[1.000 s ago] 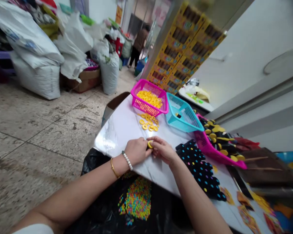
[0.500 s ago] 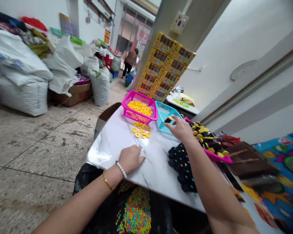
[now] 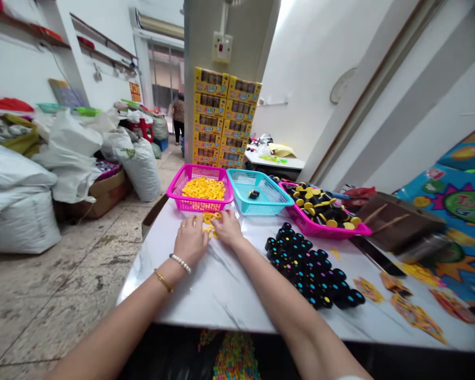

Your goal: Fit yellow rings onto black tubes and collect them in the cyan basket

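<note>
My left hand (image 3: 192, 237), wearing a pearl bracelet and a gold bangle, lies over the left side of a small pile of yellow plastic rings (image 3: 210, 217) on the table. Its fingers point down and stand apart. From the other side my right hand (image 3: 227, 228) reaches the same rings, fingers bent and touching them; I see none lifted. Behind the pile a pink basket (image 3: 174, 196) holds many more yellow rings. One black piece with a yellow end (image 3: 254, 194) lies in the turquoise basket (image 3: 261, 209) beside it.
On the right, a second pink basket (image 3: 320, 230) holds black pieces with yellow caps. Black pieces with coloured dots (image 3: 301, 264) stand grouped before it. A phone (image 3: 378, 256) and printed wrappers (image 3: 415, 316) lie farther right. Colourful beads (image 3: 235, 359) show below the table edge.
My right hand has left the black and yellow piece in the turquoise basket and moved left to the rings. My left hand has moved forward to them. The view has turned and levelled.
</note>
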`<state>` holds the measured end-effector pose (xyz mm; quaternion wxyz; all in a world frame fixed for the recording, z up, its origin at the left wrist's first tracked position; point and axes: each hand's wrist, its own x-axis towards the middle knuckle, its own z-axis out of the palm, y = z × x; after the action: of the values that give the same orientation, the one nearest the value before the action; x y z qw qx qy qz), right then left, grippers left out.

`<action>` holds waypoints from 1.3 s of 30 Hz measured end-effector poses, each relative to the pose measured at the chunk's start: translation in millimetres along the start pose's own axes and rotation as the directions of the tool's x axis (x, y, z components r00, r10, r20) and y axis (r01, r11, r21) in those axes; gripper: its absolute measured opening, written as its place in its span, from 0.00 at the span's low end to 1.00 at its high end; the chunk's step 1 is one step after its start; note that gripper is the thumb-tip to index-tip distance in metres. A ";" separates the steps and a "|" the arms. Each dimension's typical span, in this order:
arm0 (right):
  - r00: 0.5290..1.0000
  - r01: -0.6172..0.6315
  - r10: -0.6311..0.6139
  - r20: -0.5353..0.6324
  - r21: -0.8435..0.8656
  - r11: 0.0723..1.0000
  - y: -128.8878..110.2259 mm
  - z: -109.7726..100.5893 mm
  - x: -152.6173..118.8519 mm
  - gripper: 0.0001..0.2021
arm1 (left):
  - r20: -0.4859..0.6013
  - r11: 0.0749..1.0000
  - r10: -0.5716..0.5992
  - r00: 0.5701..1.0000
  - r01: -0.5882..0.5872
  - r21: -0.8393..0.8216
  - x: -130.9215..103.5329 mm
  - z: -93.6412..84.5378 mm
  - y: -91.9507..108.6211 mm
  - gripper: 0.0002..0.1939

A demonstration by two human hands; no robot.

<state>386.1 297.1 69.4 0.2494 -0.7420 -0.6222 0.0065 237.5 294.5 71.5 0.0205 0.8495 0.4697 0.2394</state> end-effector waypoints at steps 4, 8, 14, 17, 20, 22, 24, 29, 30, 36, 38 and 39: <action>0.997 0.037 -0.034 0.074 -0.039 0.999 -2.5 12.6 -2.3 0.23 | 0.055 0.998 -0.001 0.998 -0.002 0.060 20.5 24.0 -6.5 0.27; 0.982 0.049 -0.043 0.183 -0.027 0.998 6.2 11.4 -17.9 0.23 | 0.213 0.995 0.095 0.972 -0.097 0.001 13.2 31.7 -9.2 0.26; 0.994 0.110 -0.108 -0.024 0.105 0.988 5.9 -38.0 -95.8 0.30 | 0.144 0.981 0.191 0.971 -0.184 -0.059 -51.2 5.4 1.6 0.31; 0.924 0.381 -0.373 -0.087 0.324 0.866 3.6 -76.0 -170.7 0.15 | 0.106 0.930 0.368 0.924 -0.366 -0.041 -103.0 -10.3 2.9 0.28; 0.866 0.490 -0.486 -0.114 0.384 0.783 20.1 -99.4 -246.4 0.12 | 0.091 0.890 0.455 0.886 -0.456 -0.005 -141.9 -19.2 -6.0 0.28; 0.926 0.374 -0.336 -0.170 0.308 0.875 43.5 -101.3 -288.4 0.12 | 0.100 0.877 0.477 0.873 -0.480 0.005 -151.9 -20.1 -12.1 0.32; 0.980 0.050 0.001 -0.198 0.256 0.965 70.7 -91.5 -323.9 0.10 | 0.133 0.870 0.487 0.863 -0.493 0.011 -152.5 -17.1 -13.5 0.36; 0.807 -0.589 0.547 0.222 0.362 0.723 96.7 -39.8 -379.2 0.22 | 0.188 0.867 0.468 0.863 -0.490 0.090 -148.5 -11.0 -6.7 0.39; 0.795 -0.605 0.540 0.276 0.412 0.681 93.4 -31.2 -382.5 0.22 | 0.197 0.861 0.473 0.859 -0.498 0.101 -147.8 -11.1 -6.8 0.41; 0.815 -0.569 0.538 0.217 0.480 0.668 92.2 -47.0 -383.4 0.11 | 0.277 0.817 0.513 0.813 -0.561 0.134 -140.6 -16.0 -12.4 0.43; 0.808 -0.572 0.555 0.197 0.487 0.660 110.5 -73.3 -391.5 0.13 | 0.297 0.815 0.498 0.815 -0.556 0.160 -140.2 -17.8 -11.1 0.41; 0.802 -0.576 0.568 0.185 0.492 0.653 122.0 -87.9 -397.9 0.14 | 0.298 0.817 0.488 0.821 -0.549 0.176 -140.5 -18.4 -10.0 0.40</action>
<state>436.7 -115.7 -19.5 0.4226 -0.8021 -0.3325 0.2597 159.3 183.0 30.8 -0.0983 0.9634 0.2393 0.0695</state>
